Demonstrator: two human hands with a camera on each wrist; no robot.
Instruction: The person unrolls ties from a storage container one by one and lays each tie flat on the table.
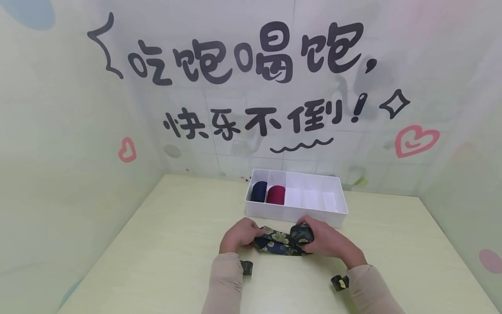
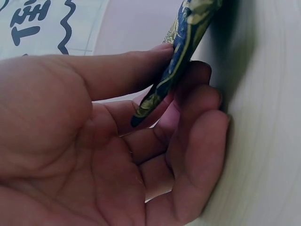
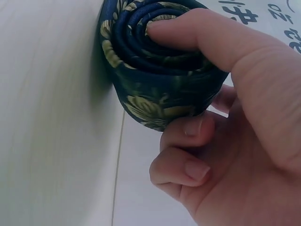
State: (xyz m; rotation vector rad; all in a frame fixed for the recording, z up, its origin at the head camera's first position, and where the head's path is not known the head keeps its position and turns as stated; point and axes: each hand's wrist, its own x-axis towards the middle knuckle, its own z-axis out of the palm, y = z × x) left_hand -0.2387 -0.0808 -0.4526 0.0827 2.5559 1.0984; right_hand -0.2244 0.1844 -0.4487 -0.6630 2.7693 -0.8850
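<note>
A dark blue necktie [image 1: 279,248] with a pale yellow floral pattern is stretched between the two hands, just in front of the white box. My right hand [image 1: 327,240] grips its rolled-up part [image 3: 150,101], with the thumb over the coil's spiral side and fingers curled against the outside. At the other end, my left hand [image 1: 240,234] pinches the flat, unrolled fabric [image 2: 181,52] between thumb and fingers. In the left wrist view the tie's pointed tip hangs past the thumb, and the curled fingers lie close to the tabletop.
A white divided box [image 1: 298,212] stands at the back of the pale wooden table [image 1: 164,244]. Its left compartments hold a navy roll [image 1: 259,192] and a dark red roll [image 1: 276,195]. Printed wall panels [image 1: 235,161] enclose the back and sides.
</note>
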